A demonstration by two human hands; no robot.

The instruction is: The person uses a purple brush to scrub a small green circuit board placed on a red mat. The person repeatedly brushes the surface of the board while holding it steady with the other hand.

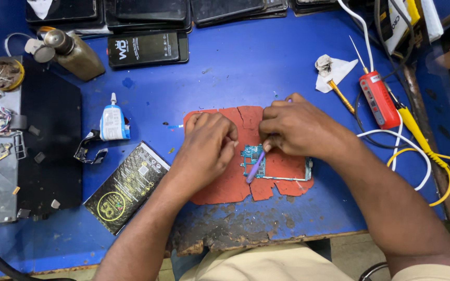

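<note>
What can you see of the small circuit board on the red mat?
The circuit board is thin, teal-green and irregular in outline, with small metal parts on top. It lies flat on the cracked red mat. The left hand touches its left end; the right hand holds a purple tool slanting across it.

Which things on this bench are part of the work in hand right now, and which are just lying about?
In hand:
- left hand steadying the circuit board
- right hand holding the purple tool against it
- cracked red mat underneath

Lying about:
- glue tube
- black battery
- phone
- brown bottle
- red tester
- crumpled tissue
- yellow-handled iron
</note>
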